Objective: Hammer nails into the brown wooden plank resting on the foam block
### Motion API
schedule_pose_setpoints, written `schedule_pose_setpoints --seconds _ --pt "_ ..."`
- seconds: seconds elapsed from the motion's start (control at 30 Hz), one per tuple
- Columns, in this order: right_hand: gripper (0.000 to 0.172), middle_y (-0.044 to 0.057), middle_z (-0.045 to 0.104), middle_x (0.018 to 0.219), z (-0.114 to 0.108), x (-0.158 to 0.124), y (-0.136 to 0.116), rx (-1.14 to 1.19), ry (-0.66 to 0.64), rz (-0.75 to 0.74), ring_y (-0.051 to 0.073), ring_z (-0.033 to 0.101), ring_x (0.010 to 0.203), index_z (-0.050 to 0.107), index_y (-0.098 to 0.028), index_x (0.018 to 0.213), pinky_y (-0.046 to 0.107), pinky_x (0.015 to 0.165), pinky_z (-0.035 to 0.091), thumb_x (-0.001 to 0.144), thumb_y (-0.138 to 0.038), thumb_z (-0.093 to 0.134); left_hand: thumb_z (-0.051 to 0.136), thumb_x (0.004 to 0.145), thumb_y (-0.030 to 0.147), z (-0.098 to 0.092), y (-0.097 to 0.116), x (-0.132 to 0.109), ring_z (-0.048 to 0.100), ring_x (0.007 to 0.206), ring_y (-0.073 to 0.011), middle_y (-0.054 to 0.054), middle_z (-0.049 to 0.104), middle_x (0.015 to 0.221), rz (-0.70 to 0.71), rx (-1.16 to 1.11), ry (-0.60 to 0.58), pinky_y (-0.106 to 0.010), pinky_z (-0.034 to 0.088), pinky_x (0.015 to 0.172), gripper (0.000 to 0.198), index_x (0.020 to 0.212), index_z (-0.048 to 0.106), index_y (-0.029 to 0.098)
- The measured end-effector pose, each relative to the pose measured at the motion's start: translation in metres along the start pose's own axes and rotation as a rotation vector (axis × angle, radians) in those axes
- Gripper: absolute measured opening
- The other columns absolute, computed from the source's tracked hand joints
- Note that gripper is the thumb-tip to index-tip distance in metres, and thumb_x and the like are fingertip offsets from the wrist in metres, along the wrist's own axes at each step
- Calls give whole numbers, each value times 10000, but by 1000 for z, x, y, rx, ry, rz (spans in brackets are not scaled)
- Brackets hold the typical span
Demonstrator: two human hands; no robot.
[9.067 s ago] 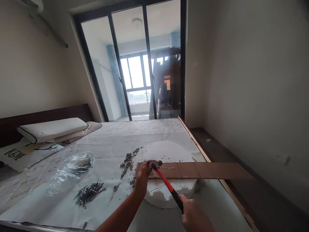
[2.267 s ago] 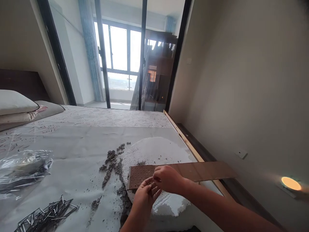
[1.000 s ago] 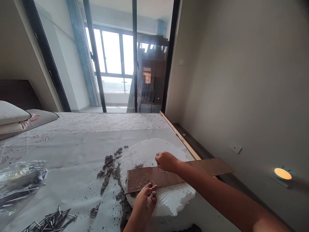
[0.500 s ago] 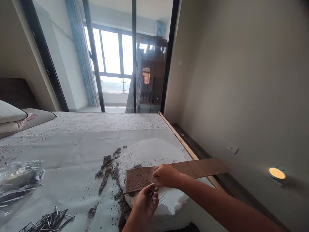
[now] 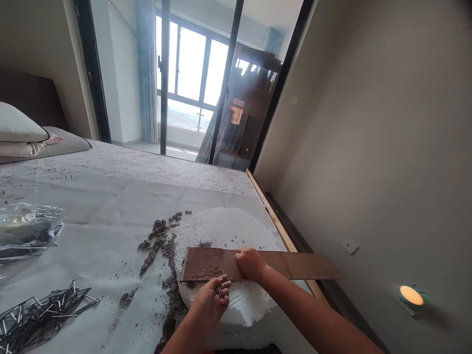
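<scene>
A long brown board (image 5: 295, 265), pierced with rows of small holes at its left end, lies across a rough white foam slab (image 5: 228, 226). My left hand (image 5: 214, 297), palm up at the board's near edge, has its fingers curled around several metal nails (image 5: 220, 291). My right hand (image 5: 250, 263) is closed, with its curled fingers against the board's top just right of the holes. Whatever those fingers may hold is hidden. Dark crumbs lie among the holes.
A pile of loose nails (image 5: 47, 309) lies at the lower left, below a clear plastic bag (image 5: 29, 233). Grey rubble (image 5: 158, 241) is scattered left of the slab. A wooden rail (image 5: 273, 214) edges the sheet-covered bed (image 5: 99, 206). A lit lamp (image 5: 411, 295) is on the right wall.
My right hand has moved away from my left hand and down onto the board. My left fingers have curled further over the nails. The view has tilted and shifted.
</scene>
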State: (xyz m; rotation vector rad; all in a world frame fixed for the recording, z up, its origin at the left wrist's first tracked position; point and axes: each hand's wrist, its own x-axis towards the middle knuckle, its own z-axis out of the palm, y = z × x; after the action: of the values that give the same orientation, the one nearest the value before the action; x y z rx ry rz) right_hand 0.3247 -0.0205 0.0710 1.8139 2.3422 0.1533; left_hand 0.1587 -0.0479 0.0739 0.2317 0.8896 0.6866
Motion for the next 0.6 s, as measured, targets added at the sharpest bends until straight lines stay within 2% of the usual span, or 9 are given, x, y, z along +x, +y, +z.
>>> schedule_pose_setpoints --seconds 0.1,0.23,0.6 --pt "188 162 681 863 -1 2 0 -18 -28 -24 219 637 785 670 -80 810 275 666 459 747 -42 497 458 802 59 0 1 1 403 372 -23 -26 559 659 6 -26 31 -138 337 352 98 868 476 129" --pt "181 162 682 853 -3 3 -1 -25 -36 -27 227 642 773 667 -80 829 281 652 461 749 -56 506 461 789 48 -1 1 2 384 369 -16 -24 547 674 -24 -83 8 -134 322 349 103 826 456 144" --pt "220 123 679 886 -6 -1 5 110 62 69 210 633 791 672 -114 841 274 670 447 829 -151 456 449 787 68 -1 0 6 376 372 -16 -19 543 651 -35 -80 28 -123 294 345 79 805 444 145"
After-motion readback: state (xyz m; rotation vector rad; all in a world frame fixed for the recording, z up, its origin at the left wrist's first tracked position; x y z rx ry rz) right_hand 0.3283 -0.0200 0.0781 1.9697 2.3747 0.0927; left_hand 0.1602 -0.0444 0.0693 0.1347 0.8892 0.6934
